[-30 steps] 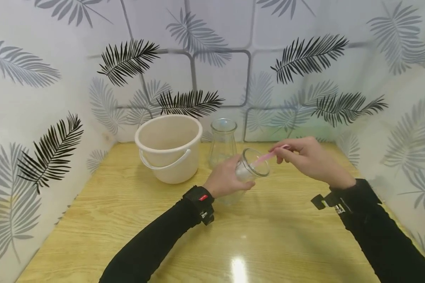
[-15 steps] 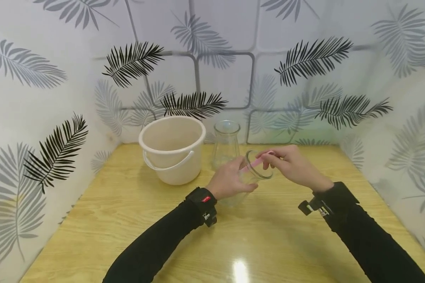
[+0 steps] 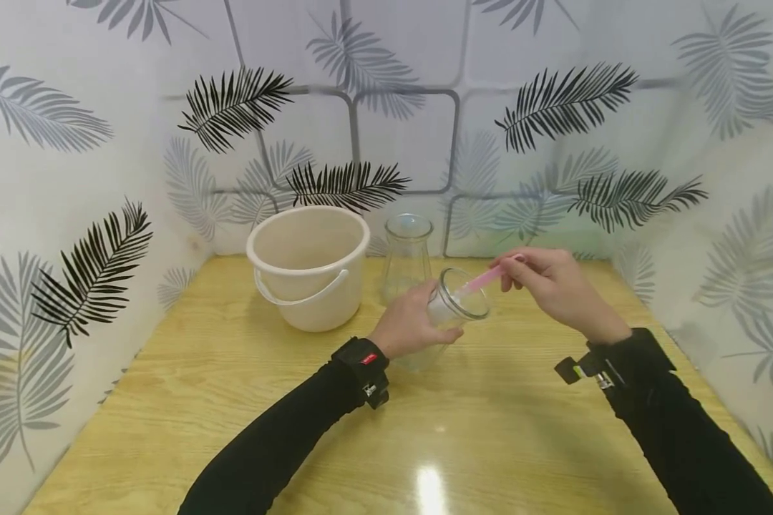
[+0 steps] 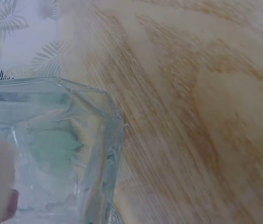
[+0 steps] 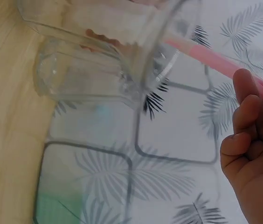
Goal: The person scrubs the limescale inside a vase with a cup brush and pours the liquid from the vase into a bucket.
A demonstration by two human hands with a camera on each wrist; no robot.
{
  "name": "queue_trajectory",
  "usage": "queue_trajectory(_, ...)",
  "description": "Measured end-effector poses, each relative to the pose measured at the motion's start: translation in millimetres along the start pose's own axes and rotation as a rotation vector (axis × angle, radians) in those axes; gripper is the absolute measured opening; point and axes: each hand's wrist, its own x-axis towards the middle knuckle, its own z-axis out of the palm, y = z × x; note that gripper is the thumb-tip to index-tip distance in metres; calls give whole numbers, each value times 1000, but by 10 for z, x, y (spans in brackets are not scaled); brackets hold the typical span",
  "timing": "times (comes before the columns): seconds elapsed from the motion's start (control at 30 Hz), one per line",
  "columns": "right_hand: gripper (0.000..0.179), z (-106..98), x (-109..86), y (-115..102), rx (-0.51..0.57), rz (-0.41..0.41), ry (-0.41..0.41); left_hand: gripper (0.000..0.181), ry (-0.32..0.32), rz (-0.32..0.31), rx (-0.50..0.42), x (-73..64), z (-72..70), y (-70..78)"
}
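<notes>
My left hand (image 3: 412, 322) grips a clear glass vase (image 3: 425, 356) around its neck, tilting the mouth to the right. The vase's thick, angular glass base (image 4: 99, 140) fills the left of the left wrist view. In my right hand (image 3: 554, 286) I pinch the pink handle of a bottle brush (image 3: 485, 278), which slants down through the vase mouth. Its white head (image 3: 439, 312) is inside the neck, seen blurred through the glass. The right wrist view shows curled fingers on the pink handle (image 5: 215, 60).
Behind the held vase, a second clear glass vase (image 3: 407, 261) stands upright. A cream bucket (image 3: 318, 300) with its handle hanging down in front is to the left. The wooden table (image 3: 283, 429) meets leaf-patterned walls (image 3: 399, 143) at the back and sides.
Half a second ago my right hand was at the vase mouth with the brush pushed deeper. It has now drawn back up and right. My left hand keeps its grip on the vase.
</notes>
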Motion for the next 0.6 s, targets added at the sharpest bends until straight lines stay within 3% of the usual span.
queue_trajectory(0.13,20,342,58,47,81,3,-81,55,-3,-4,2,-13,-10,-4)
queue_trajectory(0.27,22,468,109,62,139,58,-96,54,-8,-4,-1,-12,-16,-10)
queue_trajectory(0.37,26,391,136,64,220,109,-21,53,-11,-16,-33,-18,-8,-13)
queue_trajectory(0.47,30,232,147,39,288,137,107,56,-8,-10,-38,-17,-2,-18)
queue_trajectory(0.6,29,61,139,-9,220,126,253,65,3,16,-11,-10,-4,-15)
